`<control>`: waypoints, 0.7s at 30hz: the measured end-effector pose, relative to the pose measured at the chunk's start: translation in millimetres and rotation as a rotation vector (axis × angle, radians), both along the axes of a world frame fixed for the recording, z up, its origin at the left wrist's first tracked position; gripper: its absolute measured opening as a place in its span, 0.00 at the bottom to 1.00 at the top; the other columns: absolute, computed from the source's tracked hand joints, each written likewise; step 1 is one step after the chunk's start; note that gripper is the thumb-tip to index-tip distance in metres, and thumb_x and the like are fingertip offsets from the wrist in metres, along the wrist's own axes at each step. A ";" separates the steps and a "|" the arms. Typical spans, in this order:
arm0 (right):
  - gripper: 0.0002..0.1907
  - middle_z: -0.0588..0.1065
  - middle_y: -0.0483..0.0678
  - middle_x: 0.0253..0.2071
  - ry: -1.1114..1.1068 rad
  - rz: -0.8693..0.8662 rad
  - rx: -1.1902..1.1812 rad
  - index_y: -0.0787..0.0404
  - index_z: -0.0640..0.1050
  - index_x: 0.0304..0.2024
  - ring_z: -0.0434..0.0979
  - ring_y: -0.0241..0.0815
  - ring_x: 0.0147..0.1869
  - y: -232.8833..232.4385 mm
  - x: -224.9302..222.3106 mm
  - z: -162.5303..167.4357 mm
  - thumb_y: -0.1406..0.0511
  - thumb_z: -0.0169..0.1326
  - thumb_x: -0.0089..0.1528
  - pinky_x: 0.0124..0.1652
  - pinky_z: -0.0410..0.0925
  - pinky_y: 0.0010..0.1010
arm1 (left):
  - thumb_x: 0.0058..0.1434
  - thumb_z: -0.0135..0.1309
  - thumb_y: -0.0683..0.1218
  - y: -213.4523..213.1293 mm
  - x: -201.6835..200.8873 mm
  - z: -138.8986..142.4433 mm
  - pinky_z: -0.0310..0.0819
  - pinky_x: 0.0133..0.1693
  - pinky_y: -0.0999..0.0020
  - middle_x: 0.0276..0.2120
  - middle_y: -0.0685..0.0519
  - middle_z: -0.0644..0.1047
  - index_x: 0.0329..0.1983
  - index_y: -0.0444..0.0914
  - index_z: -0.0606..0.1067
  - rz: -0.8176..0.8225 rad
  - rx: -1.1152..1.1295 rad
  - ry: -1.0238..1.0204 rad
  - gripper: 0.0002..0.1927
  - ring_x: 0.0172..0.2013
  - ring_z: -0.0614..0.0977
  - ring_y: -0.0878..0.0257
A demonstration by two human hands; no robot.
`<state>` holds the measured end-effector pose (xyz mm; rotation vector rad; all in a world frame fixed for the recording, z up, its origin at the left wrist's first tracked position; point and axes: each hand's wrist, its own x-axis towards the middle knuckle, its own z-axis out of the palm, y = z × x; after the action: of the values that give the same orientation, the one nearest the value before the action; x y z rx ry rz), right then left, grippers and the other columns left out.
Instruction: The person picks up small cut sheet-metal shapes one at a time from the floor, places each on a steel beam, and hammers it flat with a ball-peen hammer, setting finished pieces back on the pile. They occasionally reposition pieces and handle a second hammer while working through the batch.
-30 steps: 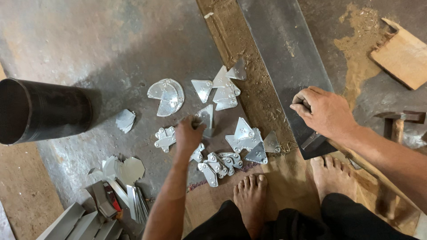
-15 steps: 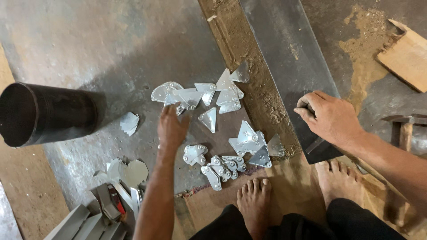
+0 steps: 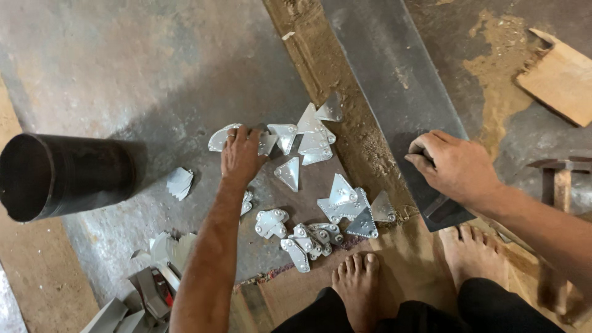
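Dozens of riveted metal plates point(image 3: 308, 145) lie scattered mid-frame, within reach. Left hand point(image 3: 242, 154) presses palm-down, fingers spread, on one rounded plate point(image 3: 219, 139). Right hand point(image 3: 456, 166) grips the dark steel bar point(image 3: 394, 92) at centre right, seemingly steadying it.

dim workshop light, soft shadows, faint glare on metal, mostly sharp focus

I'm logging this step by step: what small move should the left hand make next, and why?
Probably close the fingers and lift. The left hand lies flat on a rounded metal piece on the floor, not yet gripped, while the right hand rests on the dark steel bar.
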<state>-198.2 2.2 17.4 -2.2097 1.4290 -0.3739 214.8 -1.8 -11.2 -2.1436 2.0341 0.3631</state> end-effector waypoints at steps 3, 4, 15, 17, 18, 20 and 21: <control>0.09 0.79 0.44 0.38 -0.012 0.014 -0.014 0.54 0.79 0.38 0.82 0.50 0.38 -0.2 -1.7 -1.8 0.58 0.60 0.62 0.34 0.73 0.40 | 0.54 0.69 0.46 4.9 4.6 1.4 0.71 0.57 0.51 0.57 0.45 0.74 0.58 0.40 0.74 0.058 -0.004 0.109 0.28 0.59 0.74 0.46; 0.09 0.79 0.45 0.38 -0.041 0.028 -0.027 0.54 0.79 0.38 0.82 0.50 0.37 -0.1 -2.8 -2.5 0.58 0.60 0.61 0.34 0.73 0.40 | 0.56 0.67 0.46 8.2 6.0 1.5 0.73 0.56 0.51 0.57 0.45 0.75 0.57 0.39 0.74 0.084 -0.010 0.170 0.25 0.58 0.76 0.46; 0.12 0.79 0.48 0.35 -0.149 0.026 0.068 0.59 0.79 0.40 0.80 0.44 0.31 1.8 -17.2 -3.3 0.58 0.60 0.63 0.27 0.73 0.36 | 0.61 0.54 0.38 48.1 -102.4 42.9 0.81 0.50 0.61 0.52 0.43 0.80 0.46 0.36 0.79 0.058 -0.296 1.008 0.11 0.49 0.85 0.56; 0.10 0.80 0.48 0.37 -0.212 -0.122 0.305 0.59 0.81 0.42 0.79 0.40 0.25 6.3 -34.4 0.9 0.60 0.56 0.67 0.21 0.72 0.32 | 0.60 0.58 0.38 45.7 -127.7 45.7 0.81 0.50 0.63 0.50 0.43 0.80 0.49 0.35 0.78 -0.055 -0.241 1.089 0.13 0.49 0.84 0.58; 0.11 0.79 0.51 0.32 -0.158 -0.162 0.274 0.61 0.81 0.42 0.76 0.40 0.24 11.2 -46.4 3.5 0.60 0.56 0.68 0.22 0.69 0.32 | 0.58 0.62 0.38 43.6 -137.7 45.9 0.81 0.49 0.63 0.48 0.43 0.80 0.48 0.34 0.78 -0.163 -0.249 1.082 0.14 0.48 0.84 0.57; 0.14 0.79 0.55 0.30 -0.015 -0.238 0.314 0.63 0.80 0.43 0.76 0.41 0.23 25.1 -72.8 6.3 0.58 0.55 0.68 0.21 0.68 0.35 | 0.64 0.63 0.46 38.3 -162.9 41.1 0.81 0.42 0.63 0.42 0.45 0.82 0.43 0.34 0.78 0.039 -0.017 0.887 0.10 0.39 0.85 0.57; 0.16 0.80 0.56 0.32 0.076 -0.277 0.388 0.63 0.79 0.44 0.78 0.43 0.23 35.6 -85.2 5.8 0.56 0.54 0.68 0.19 0.69 0.37 | 0.67 0.64 0.49 37.5 -170.8 38.8 0.81 0.39 0.63 0.39 0.46 0.83 0.40 0.35 0.78 0.131 0.101 0.786 0.13 0.35 0.85 0.57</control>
<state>-283.4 37.8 23.2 -1.7396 1.6915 -0.0904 43.9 35.7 27.6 -2.2870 2.1234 1.4885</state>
